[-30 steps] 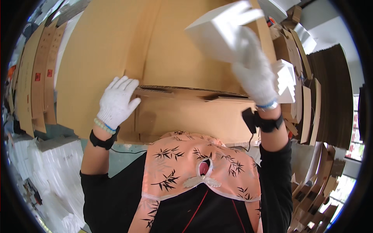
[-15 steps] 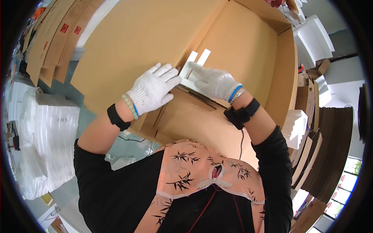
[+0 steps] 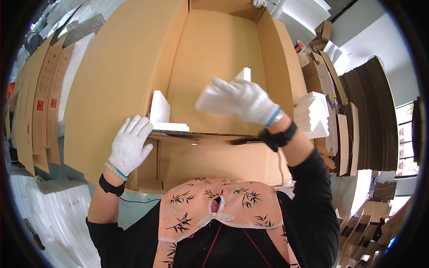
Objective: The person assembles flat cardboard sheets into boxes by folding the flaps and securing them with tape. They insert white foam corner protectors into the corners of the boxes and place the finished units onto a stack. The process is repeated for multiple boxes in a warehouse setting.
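Observation:
My left hand (image 3: 130, 145), in a white knit glove, lies with fingers stretched out on the near left corner of a large open cardboard box (image 3: 214, 49). Next to its fingertips, a white foam corner piece (image 3: 160, 109) stands upright inside that corner. My right hand (image 3: 255, 103), gloved too, is over the near end of the box, closed on another white foam corner piece (image 3: 213, 101). That piece is smeared by motion, and my hand partly hides it; one white end shows beyond my knuckles.
Another person's gloved hand (image 3: 259, 3) is at the box's far right corner. Stepped white foam pieces (image 3: 311, 115) stand right of the box. Flat cardboard stacks (image 3: 371, 118) lie farther right. Cardboard sheets (image 3: 42, 105) and plastic-wrapped white stacks (image 3: 67, 203) are at the left.
My right hand has moved rightward from the left corner, carrying one foam piece. The other piece stays in that corner beside my left hand. The whole view has shifted, and another person's glove shows.

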`<control>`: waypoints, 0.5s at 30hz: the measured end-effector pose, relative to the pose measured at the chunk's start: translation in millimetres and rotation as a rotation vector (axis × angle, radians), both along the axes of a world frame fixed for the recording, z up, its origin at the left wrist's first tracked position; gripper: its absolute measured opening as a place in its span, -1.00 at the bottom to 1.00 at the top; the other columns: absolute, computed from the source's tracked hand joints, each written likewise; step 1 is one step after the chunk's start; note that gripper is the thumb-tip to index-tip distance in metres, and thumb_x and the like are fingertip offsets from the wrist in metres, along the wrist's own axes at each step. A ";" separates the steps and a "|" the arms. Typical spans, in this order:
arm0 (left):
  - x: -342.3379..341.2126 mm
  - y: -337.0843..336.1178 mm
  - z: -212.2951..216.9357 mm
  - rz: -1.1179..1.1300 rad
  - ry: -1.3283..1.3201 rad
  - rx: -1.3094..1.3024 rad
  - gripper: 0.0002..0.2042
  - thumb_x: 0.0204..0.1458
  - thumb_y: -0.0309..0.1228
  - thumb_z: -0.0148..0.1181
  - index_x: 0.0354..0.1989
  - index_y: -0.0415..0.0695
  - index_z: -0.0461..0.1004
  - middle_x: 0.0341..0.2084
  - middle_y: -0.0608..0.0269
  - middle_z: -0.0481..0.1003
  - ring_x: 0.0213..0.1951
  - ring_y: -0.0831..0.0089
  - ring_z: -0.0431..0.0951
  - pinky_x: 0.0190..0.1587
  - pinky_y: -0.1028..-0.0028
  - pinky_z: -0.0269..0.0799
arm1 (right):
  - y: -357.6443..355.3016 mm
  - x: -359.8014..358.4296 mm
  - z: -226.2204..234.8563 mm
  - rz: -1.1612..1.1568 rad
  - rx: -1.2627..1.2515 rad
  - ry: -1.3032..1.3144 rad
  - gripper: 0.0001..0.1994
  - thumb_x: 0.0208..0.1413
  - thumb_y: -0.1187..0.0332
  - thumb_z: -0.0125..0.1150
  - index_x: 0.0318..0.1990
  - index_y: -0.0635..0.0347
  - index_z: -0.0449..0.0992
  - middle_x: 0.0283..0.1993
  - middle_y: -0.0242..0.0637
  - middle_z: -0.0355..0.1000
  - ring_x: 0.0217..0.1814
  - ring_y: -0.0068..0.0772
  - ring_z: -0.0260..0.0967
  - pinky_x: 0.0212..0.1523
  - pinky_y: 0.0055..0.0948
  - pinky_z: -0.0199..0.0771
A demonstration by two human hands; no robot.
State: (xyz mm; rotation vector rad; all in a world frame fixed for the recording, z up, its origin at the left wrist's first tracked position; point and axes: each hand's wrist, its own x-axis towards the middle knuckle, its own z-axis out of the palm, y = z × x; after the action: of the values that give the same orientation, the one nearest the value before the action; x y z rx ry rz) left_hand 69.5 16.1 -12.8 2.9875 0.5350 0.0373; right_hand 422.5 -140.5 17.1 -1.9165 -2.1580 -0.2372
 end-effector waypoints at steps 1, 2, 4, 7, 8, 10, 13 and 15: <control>1.0 -0.9 -0.7 -0.002 0.007 0.007 -0.46 -0.07 -0.33 0.26 0.13 -0.20 0.35 0.19 -0.02 0.34 0.30 -0.01 0.25 0.38 0.08 0.09 | -22.8 23.4 1.5 0.090 0.018 -0.061 -0.43 0.02 0.13 0.30 0.22 0.04 0.41 -0.45 -0.24 0.44 -0.32 -0.18 0.46 -0.31 -0.23 0.55; 0.0 -2.8 -0.8 0.008 0.019 0.016 -0.46 -0.07 -0.33 0.26 0.14 -0.20 0.35 0.20 -0.03 0.34 0.31 -0.01 0.24 0.38 0.08 0.09 | -46.4 25.1 26.5 0.000 -0.144 0.044 -0.60 0.05 0.19 0.25 0.08 -0.01 0.54 -0.45 -0.22 0.43 -0.31 -0.17 0.43 -0.24 -0.20 0.54; 2.9 -6.3 -1.4 -0.002 0.009 0.057 -0.46 -0.06 -0.30 0.27 0.13 -0.19 0.36 0.19 0.00 0.34 0.30 0.01 0.25 0.37 0.09 0.11 | -103.5 57.3 15.0 -0.076 -0.231 0.050 -0.66 0.08 0.25 0.18 0.05 -0.05 0.57 -0.41 -0.19 0.47 -0.22 -0.12 0.43 -0.12 -0.16 0.50; 5.7 -10.3 -5.7 0.034 -0.005 0.060 -0.47 -0.05 -0.30 0.27 0.13 -0.19 0.36 0.20 0.00 0.34 0.29 0.01 0.26 0.37 0.09 0.11 | -160.1 81.7 -27.6 -0.139 -0.144 0.245 -0.72 0.08 0.30 0.13 -0.05 -0.04 0.62 -0.35 -0.20 0.51 -0.16 -0.10 0.43 -0.09 -0.16 0.49; 7.6 -10.4 -8.9 0.044 -0.014 0.052 -0.47 -0.05 -0.30 0.27 0.13 -0.19 0.36 0.21 -0.01 0.34 0.29 0.00 0.26 0.37 0.09 0.10 | -164.1 77.5 -36.4 -0.174 -0.050 0.235 -0.75 0.08 0.30 0.12 -0.11 -0.05 0.64 -0.32 -0.22 0.53 -0.14 -0.09 0.44 -0.10 -0.18 0.49; 3.3 -11.2 -17.1 0.100 -0.051 0.066 -0.46 -0.06 -0.31 0.28 0.14 -0.20 0.36 0.21 -0.05 0.33 0.29 -0.03 0.26 0.38 0.08 0.09 | -153.1 59.2 -41.8 -0.092 -0.049 -0.115 -0.83 0.12 0.23 0.08 -0.39 -0.09 0.61 -0.48 -0.38 0.49 -0.25 -0.17 0.42 -0.09 -0.28 0.48; 0.9 -27.5 -21.1 0.183 -0.058 0.114 -0.43 -0.08 -0.33 0.30 0.16 -0.20 0.34 0.23 -0.12 0.29 0.29 -0.08 0.24 0.38 0.07 0.09 | -150.5 50.5 -48.3 -0.195 0.129 -0.010 -0.88 0.03 0.21 0.22 -0.31 -0.07 0.59 -0.49 -0.41 0.45 -0.23 -0.27 0.42 0.22 -0.21 0.27; 12.3 -39.6 -14.4 0.208 -0.068 0.170 -0.40 -0.09 -0.34 0.32 0.18 -0.20 0.33 0.26 -0.16 0.26 0.30 -0.11 0.22 0.38 0.06 0.08 | -169.1 43.5 -39.5 -0.277 0.226 0.035 -0.66 -0.08 0.24 0.32 -0.08 0.00 0.52 -0.21 -0.29 0.46 0.01 -0.21 0.41 0.31 -0.06 0.20</control>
State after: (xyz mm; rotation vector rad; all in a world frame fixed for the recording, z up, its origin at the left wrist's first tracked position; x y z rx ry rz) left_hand 81.7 -23.5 -27.3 3.0646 0.8736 0.2100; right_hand 466.1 -309.5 -22.4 -2.0608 -1.7535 -0.4725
